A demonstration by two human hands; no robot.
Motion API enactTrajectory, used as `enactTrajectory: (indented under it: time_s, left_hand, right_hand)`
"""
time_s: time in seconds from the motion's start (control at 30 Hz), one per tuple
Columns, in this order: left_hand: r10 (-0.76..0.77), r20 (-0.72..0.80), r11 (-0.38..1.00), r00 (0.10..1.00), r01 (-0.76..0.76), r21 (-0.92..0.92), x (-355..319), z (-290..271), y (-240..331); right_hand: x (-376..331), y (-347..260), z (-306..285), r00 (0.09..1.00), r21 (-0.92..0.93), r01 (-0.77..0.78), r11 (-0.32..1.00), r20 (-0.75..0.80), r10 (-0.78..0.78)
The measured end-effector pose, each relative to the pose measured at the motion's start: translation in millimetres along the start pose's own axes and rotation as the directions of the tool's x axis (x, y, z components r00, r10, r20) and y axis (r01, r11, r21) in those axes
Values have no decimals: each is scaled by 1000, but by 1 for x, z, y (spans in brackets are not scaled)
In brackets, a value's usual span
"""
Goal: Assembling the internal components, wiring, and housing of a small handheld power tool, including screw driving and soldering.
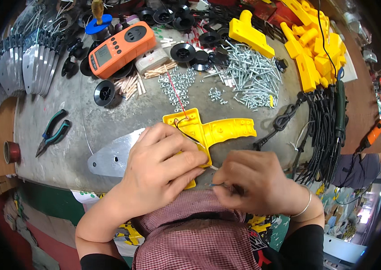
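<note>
On the grey table in front of me lies an open yellow plastic tool housing (228, 130) with its handle pointing right. Red and black wires run inside it. My left hand (161, 162) lies over the housing's lower left part, its fingers curled and gripping it; they hide part of the inside. From under this hand a flat silver metal plate (111, 155) sticks out to the left. Beside the housing's lower right edge, my right hand (255, 182) is closed in a pinch on a thin wire (214, 168). A bluish end shows by its fingers, which hide the rest.
Pliers (53, 132) lie at the left, near stacked metal plates (40, 67). An orange meter (120, 49), black spools (182, 52), nuts (177, 85) and screws (253, 72) cover the back. Yellow housings (320, 54) and black cords (325, 126) crowd the right.
</note>
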State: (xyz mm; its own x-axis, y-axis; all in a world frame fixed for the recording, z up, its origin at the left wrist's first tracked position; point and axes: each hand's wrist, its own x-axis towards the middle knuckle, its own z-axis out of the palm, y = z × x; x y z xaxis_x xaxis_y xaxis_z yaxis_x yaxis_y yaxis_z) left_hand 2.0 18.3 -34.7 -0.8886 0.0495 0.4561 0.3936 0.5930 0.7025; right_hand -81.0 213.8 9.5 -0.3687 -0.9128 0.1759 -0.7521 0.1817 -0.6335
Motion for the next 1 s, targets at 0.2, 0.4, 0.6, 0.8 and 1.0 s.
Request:
enactTrajectory:
  time_s: [0.2, 0.4, 0.6, 0.8, 1.0]
  left_hand:
    - [72, -26, 984, 997, -67, 162, -8, 3, -5]
    - [25, 2, 983, 1000, -25, 179, -9, 1, -3]
    - [-40, 23, 987, 999, 36, 157, -15, -5, 1]
    - [-42, -30, 995, 999, 45, 88, 0, -21, 6]
    - [-302, -157, 873, 940, 339, 352, 53, -23, -44]
  right_hand:
    - [-12, 11, -24, 927, 251, -371, 894, 48, 372]
    - [-18, 38, -46, 803, 225, -595, 772, 133, 580]
    - [-15, 59, -48, 712, 551, -673, 493, 303, 634]
    - [-8, 78, -52, 716, 570, -695, 438, 493, 495]
    - [3, 79, -56, 705, 547, -708, 447, 513, 490]
